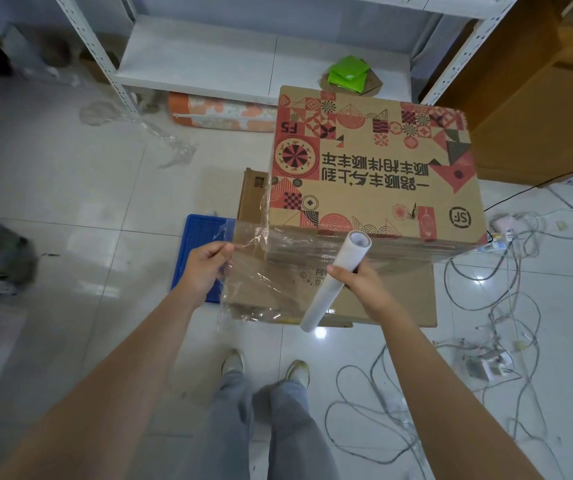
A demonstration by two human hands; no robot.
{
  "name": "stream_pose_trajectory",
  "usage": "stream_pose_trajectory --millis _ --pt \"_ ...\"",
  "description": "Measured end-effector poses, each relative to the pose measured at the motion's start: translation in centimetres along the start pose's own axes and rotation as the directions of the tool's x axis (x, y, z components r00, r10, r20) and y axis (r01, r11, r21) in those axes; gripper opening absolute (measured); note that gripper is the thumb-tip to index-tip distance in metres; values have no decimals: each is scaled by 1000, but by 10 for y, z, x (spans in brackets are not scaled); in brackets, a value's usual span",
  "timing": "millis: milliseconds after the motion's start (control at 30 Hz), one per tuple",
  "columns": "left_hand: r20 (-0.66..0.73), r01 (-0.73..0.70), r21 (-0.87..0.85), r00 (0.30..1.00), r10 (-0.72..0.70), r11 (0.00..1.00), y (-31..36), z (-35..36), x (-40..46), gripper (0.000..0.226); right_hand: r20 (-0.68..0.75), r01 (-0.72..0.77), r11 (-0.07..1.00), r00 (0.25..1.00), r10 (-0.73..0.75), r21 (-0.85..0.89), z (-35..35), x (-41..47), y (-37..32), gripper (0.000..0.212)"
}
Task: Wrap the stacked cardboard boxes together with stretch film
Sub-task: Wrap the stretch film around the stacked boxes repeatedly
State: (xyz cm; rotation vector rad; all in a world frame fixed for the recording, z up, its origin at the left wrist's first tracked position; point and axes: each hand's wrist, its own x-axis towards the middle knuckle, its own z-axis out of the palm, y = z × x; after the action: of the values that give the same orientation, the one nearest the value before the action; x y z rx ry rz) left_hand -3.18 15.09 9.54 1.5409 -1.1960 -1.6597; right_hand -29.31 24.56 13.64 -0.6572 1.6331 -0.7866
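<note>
A big cardboard box (375, 161) printed with red and black patterns sits on top of a plain lower box (396, 299) on the tiled floor. Clear stretch film (264, 268) spans the near side of the stack. My left hand (205, 268) pinches the film's loose end at the stack's left corner. My right hand (357, 278) grips the white film roll (333, 282), which tilts in front of the boxes.
A blue plastic crate (202, 244) lies left of the stack. Tangled cables (506, 306) cover the floor to the right. A white metal shelf (209, 64) stands behind, with a green packet (347, 74), a scrap of film (171, 143) and a wooden cabinet (534, 98). My feet (264, 368) are below.
</note>
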Motion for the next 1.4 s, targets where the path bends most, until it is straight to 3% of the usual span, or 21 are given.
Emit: stream_pose_trajectory --millis 267,867,1100,1400 --pt "48 -4 35 999 2 999 -9 -3 26 20 -82 55 980 994 -72 -190 10 9 10 21" --pt "19 169 -2 985 -169 986 -13 15 53 14 -209 7 981 977 -49 -194 9 28 22 18" --pt "4 212 -180 977 -214 961 -7 22 54 18 -200 36 978 977 -78 -205 9 28 18 14" --pt "-55 256 -196 961 -272 947 -4 21 58 19 -170 41 972 982 -81 -230 15 30 19 26"
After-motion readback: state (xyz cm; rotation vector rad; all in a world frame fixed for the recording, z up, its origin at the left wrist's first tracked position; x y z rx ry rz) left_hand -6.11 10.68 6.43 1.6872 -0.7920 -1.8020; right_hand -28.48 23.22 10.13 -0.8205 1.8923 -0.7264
